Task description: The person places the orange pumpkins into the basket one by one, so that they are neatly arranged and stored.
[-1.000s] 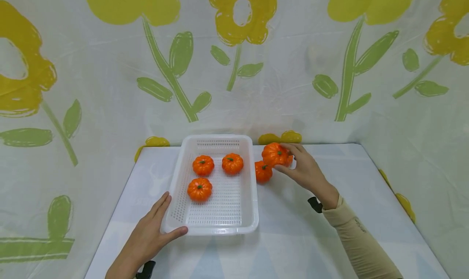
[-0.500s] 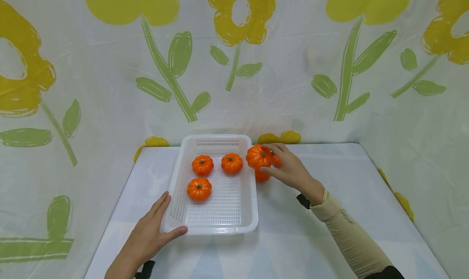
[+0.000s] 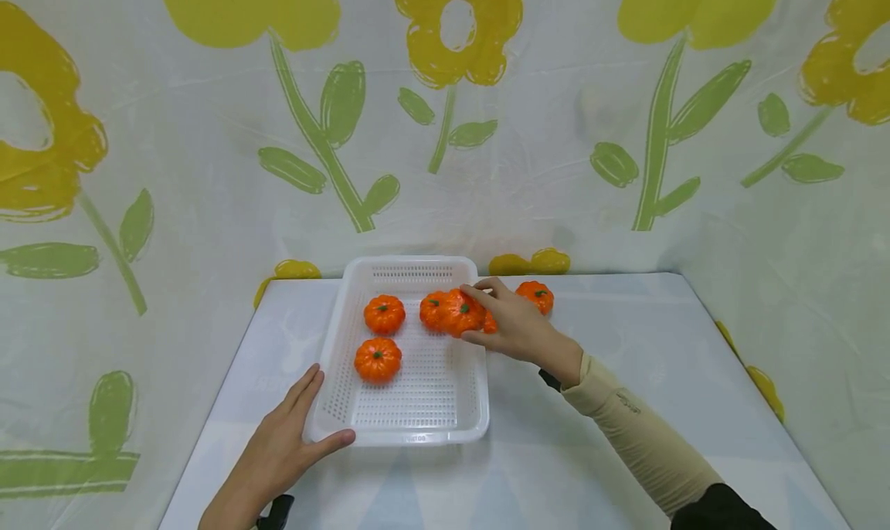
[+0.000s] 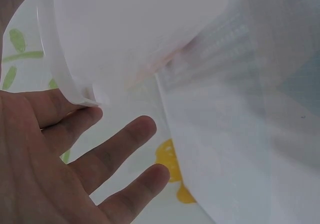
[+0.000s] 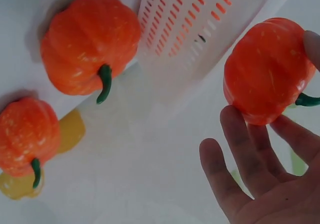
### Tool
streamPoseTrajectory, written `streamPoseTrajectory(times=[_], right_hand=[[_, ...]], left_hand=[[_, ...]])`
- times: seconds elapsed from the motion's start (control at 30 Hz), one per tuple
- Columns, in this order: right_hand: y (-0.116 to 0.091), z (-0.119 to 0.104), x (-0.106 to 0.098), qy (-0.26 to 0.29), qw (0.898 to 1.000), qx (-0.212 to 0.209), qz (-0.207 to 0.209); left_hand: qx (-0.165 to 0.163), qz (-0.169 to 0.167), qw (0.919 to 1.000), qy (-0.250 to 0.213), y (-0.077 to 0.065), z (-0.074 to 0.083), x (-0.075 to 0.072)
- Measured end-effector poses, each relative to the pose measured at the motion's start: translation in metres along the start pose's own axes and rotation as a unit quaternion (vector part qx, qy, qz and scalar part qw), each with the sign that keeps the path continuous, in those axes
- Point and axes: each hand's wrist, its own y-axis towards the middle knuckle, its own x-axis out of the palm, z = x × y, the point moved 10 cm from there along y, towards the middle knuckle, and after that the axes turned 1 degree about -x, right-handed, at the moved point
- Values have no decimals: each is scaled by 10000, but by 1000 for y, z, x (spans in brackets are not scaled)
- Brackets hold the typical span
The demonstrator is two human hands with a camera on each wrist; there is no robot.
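My right hand (image 3: 521,325) holds an orange toy pumpkin (image 3: 463,314) with a green stem over the right side of a white plastic basket (image 3: 417,437). In the right wrist view the thumb and fingertips grip this pumpkin from opposite sides. Inside the basket sit three more pumpkins: one at back left (image 3: 385,314), one nearer the front (image 3: 378,360), and one at back right (image 3: 432,311), partly covered by the held one. My left hand (image 3: 278,445) rests at the basket's front left corner, fingers extended along the left side, thumb on the front rim; its fingertips touch the rim (image 4: 80,96).
Right of the basket, one pumpkin (image 3: 535,297) stands near the table's back edge. Another pumpkin (image 3: 490,323) beside the basket is mostly hidden by my right hand. A flower-printed cloth (image 3: 542,167) hangs behind the white table (image 3: 591,453).
My right hand has carried the pumpkin leftward, from above the pumpkins on the table to over the basket. A pumpkin behind the hand has come into view. My left hand has stayed put.
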Motion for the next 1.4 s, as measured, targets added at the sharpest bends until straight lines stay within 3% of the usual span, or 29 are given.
streamPoseTrajectory(times=[0.27,0.53,0.97,1.4], right_hand=[[11,-17,22,-506,9975,-345,-353],[13,-30,39,-879,9916,-886,-335],[21,-37,72,-1479,9785,-956,-1078],[27,-32,96,-2094,9631,-666,-1553]], left_hand=[[-29,-33,10000,18,0,0,0],[50,48,10000,-22,0,-1,0],[-39,2,10000,28,2,-2,2],[-106,-105,9999,2,0,-1,2]])
